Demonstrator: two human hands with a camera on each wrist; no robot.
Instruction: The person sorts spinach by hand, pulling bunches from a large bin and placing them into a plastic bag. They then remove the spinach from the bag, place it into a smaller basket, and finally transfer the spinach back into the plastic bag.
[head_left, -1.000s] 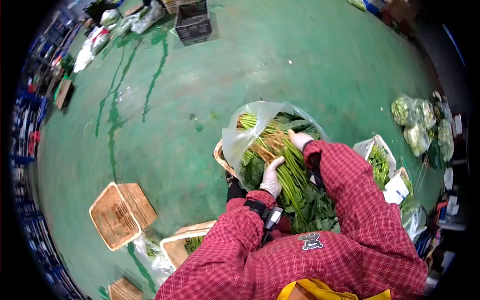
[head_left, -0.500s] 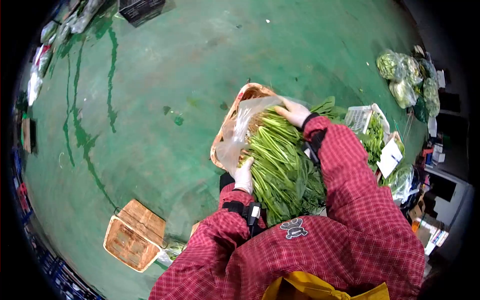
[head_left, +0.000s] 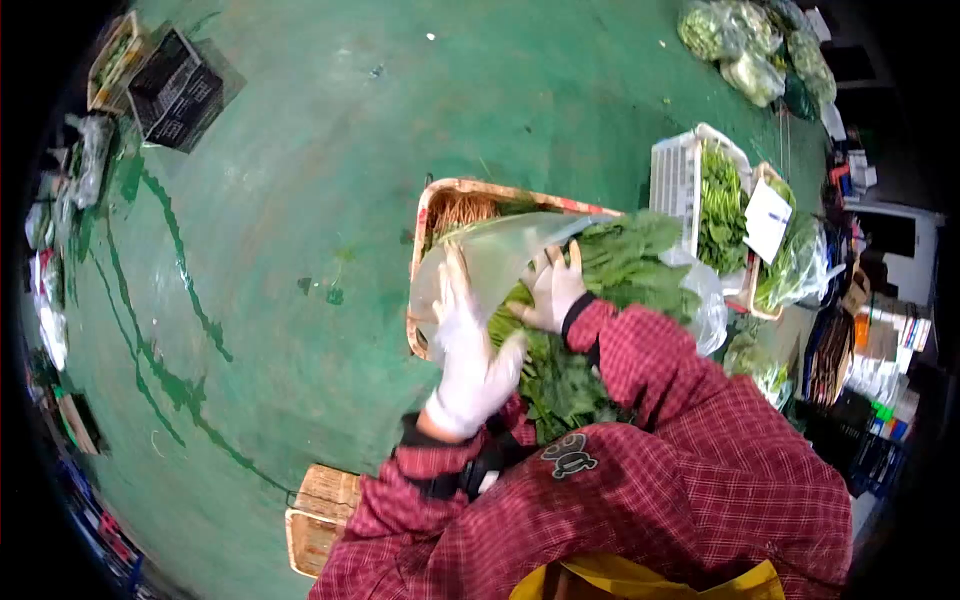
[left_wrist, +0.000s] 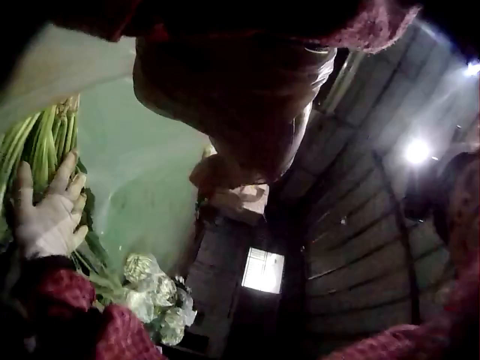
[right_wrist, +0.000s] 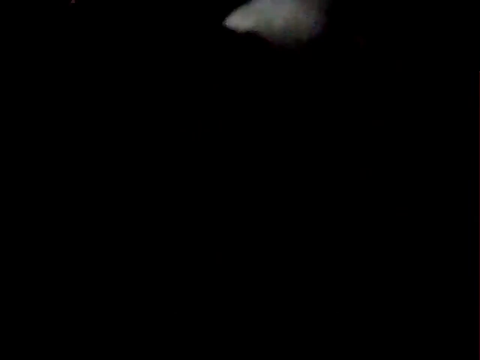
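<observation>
Greens (head_left: 625,265), leafy and long-stalked, lie in a clear plastic bag (head_left: 495,255) over the brown woven basket (head_left: 480,186); my left grip (head_left: 470,350) lies splayed flat on the bag, my right grip (head_left: 553,290) spread on the stalks.

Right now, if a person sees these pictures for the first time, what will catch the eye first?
At the centre, a big bundle of leafy greens in a clear plastic bag lies over a woven basket, with the white-gloved left hand flat on the bag and the right hand spread on the bundle. All around is the bright green floor; to the right stands a white crate of more greens.
</observation>
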